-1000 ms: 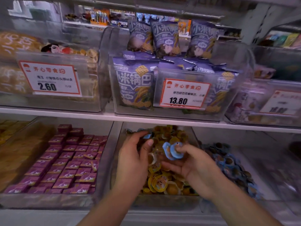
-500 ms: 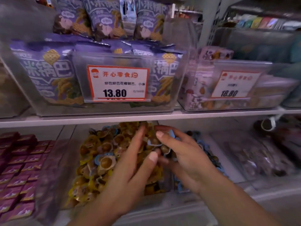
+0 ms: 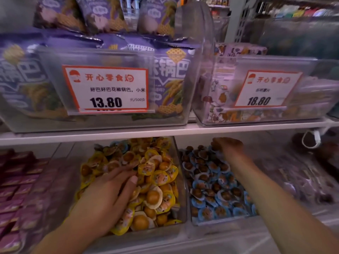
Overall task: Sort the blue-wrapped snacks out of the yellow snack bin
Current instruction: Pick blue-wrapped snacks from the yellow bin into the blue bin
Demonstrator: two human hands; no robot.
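While hemmed under the shelf edge [image 3: 165, 132] — left hand [image 3: 102, 195] flat on yellow snacks [image 3: 157, 180], right hand [image 3: 227, 146] deep over round blue-wrapped snacks [image 3: 211, 189], grip unclear.

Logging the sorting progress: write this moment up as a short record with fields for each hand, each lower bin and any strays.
left hand: left hand lies flat, fingers straight, on the yellow-wrapped snacks in the clear plastic yellow snack bin
right hand: right hand reaches to the back of the clear bin of blue-wrapped snacks; grip hidden
strays: a few blue wrappers show at the yellow bin's back
shelf above: price card 13.80
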